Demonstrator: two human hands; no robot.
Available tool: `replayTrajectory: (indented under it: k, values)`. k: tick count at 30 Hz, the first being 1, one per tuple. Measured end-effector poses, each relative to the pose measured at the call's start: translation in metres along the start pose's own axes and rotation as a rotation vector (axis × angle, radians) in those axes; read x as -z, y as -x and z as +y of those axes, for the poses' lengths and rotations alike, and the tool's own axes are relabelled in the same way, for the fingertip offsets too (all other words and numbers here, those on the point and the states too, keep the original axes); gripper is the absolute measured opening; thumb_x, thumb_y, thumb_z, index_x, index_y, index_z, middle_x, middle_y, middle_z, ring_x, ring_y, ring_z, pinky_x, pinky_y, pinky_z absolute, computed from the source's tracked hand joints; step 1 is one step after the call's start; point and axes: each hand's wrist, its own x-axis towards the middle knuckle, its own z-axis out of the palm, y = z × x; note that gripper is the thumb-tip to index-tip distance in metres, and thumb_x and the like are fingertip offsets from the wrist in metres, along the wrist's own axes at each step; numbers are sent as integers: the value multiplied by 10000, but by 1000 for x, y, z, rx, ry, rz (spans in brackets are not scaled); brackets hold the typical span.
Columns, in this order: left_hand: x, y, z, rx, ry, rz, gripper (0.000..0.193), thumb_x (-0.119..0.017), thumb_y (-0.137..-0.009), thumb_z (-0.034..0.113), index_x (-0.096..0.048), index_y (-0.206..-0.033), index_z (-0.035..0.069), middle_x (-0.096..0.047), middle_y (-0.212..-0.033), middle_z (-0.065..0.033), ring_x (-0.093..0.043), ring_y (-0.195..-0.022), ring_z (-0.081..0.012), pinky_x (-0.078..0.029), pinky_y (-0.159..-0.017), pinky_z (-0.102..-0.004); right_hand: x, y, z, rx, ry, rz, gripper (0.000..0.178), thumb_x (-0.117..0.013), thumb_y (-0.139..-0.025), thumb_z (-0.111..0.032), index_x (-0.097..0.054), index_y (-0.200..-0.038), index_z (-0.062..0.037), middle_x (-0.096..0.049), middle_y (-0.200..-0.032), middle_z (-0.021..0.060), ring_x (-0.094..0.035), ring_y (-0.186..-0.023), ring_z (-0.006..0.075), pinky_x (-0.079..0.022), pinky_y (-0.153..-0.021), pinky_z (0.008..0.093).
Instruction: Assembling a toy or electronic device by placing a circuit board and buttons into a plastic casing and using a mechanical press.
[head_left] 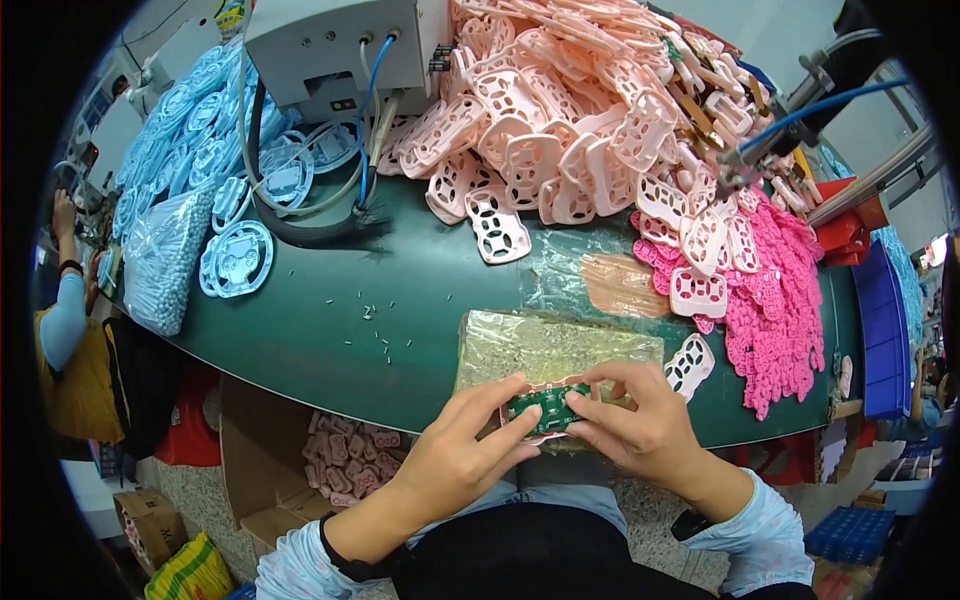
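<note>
Close to the table's near edge, a green circuit board (548, 408) lies in a pale pink plastic shell, whose rim shows around it. My left hand (462, 445) grips its left end, thumb on the board and fingers along the outer edge. At the opposite end my right hand (640, 422) pinches the board and shell between thumb and fingers. Both hands are over a flat block wrapped in clear, yellowish tape (560, 345). To the right of the block rests a single pale pink frame (689, 366) with cut-out holes.
Pale pink frames (560, 165) pile up at the back, bright pink pieces (765, 310) at the right. Blue round parts (238, 260) and a bag of blue pieces (165, 265) lie left. Small pins (368, 312) are scattered on the green table (300, 330). A grey machine (335, 60) stands behind.
</note>
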Motion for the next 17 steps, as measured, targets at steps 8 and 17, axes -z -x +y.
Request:
replayTrajectory:
  k: [8,17]
  values:
    - [-10,-6,-4,-48,-24,25,437,-793,-725,148,-657,-1128,47,-569,-1232,-193,-592,-1052,-355,-486,-873,-410,-10,15,19,-12,-120,82,326,-773,-754,-183,-706,-1066,-113,-618,-1049,65,-584,-708,172,-504,-613,295]
    - [-33,5,-54,-231,3,90,442,-826,-705,168,-679,-1117,100,-569,-1245,-213,-599,-1011,-338,-494,-863,-423,-38,22,27,9,-298,156,294,-693,-860,-220,-654,-1122,-93,-581,-1141,86,-629,-964,233,-531,-800,331]
